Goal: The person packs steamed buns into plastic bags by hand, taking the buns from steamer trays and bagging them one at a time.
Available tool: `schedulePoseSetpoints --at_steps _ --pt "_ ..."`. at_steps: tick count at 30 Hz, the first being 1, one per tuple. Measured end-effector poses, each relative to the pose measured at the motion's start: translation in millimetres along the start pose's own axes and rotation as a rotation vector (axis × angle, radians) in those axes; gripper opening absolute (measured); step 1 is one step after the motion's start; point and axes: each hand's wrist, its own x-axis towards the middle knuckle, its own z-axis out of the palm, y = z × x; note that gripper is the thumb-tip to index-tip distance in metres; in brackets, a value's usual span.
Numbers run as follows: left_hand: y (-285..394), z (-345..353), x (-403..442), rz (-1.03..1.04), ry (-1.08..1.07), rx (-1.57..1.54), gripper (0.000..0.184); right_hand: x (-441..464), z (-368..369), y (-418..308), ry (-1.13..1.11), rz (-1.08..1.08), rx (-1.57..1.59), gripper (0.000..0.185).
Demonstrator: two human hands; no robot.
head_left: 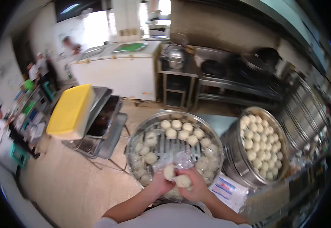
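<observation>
Both hands are over a large round metal steamer tray (130, 142) with a slotted base. My left hand (161, 185) is closed around a white steamed bun (169, 172). Right beside it, my right hand (198, 187) grips another steamed bun (183, 181), and the two buns nearly touch. A crumpled clear plastic bag (184, 159) lies just beyond the fingers. Loose buns (176, 124) sit along the tray's far side. Bagged buns (137, 161) line its left side, and more bagged buns (207, 163) lie on the right. My forearms partly hide the near rim.
At right stands a deep steamer (234, 157) filled with buns, beside stacked steamer rings (304, 114). A printed plastic pack (228, 190) lies near my right forearm. To the left, a yellow-lidded box (70, 110) rests on trays. A freezer (116, 74) and stove (234, 81) stand behind; people are far left.
</observation>
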Motion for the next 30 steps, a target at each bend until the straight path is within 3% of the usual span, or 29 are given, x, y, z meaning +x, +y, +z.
schedulePoseSetpoints --at_steps 2,4,6,8,11,14,17,20,23,26,27,29,30 --pt "-19.7 39.7 -5.2 -0.07 0.021 0.098 0.036 -0.7 -11.0 4.0 -0.063 -0.074 -0.075 0.067" --pt "-31.1 33.9 1.6 -0.11 -0.172 -0.05 0.04 4.8 -13.8 12.7 -0.015 -0.149 -0.034 0.075" --pt "-36.9 38.5 8.3 -0.102 -0.174 -0.059 0.045 9.2 -17.3 21.9 -0.059 -0.169 0.057 0.081" --pt "-42.0 78.9 -0.1 -0.042 0.034 0.039 0.05 9.5 -19.7 32.3 -0.208 -0.131 0.191 0.087" --pt "-39.1 85.3 -2.5 0.101 0.154 -0.022 0.051 12.0 -15.2 47.6 -0.195 -0.181 0.142 0.085" --pt "-41.6 110.6 -20.6 0.235 0.316 0.118 0.046 21.1 -14.5 31.5 -0.119 -0.085 0.027 0.075" --pt "-43.1 74.5 -16.3 0.378 0.297 0.156 0.053 32.6 -1.6 23.2 -0.155 -0.23 -0.046 0.071" --pt "-37.0 113.0 -42.4 0.384 0.308 0.108 0.048 35.1 14.4 45.7 -0.079 -0.327 -0.111 0.072" --pt "-13.6 69.5 -37.3 0.356 0.224 0.423 0.048 42.1 22.0 70.3 0.05 0.011 0.464 0.062" --pt "17.9 43.8 -30.6 0.53 0.617 1.183 0.044 46.2 -2.5 79.2 0.08 0.554 1.318 0.048" --pt "19.4 46.4 -32.2 0.647 0.702 1.354 0.042 46.1 -7.7 79.9 0.073 0.618 1.342 0.039" --pt "23.3 52.1 -34.5 0.888 0.872 1.691 0.039 33.3 -19.7 74.3 -0.154 0.52 1.34 0.042" --pt "18.3 61.8 -34.9 0.879 0.879 1.724 0.037 25.7 -26.9 66.6 -0.263 0.474 1.333 0.043"
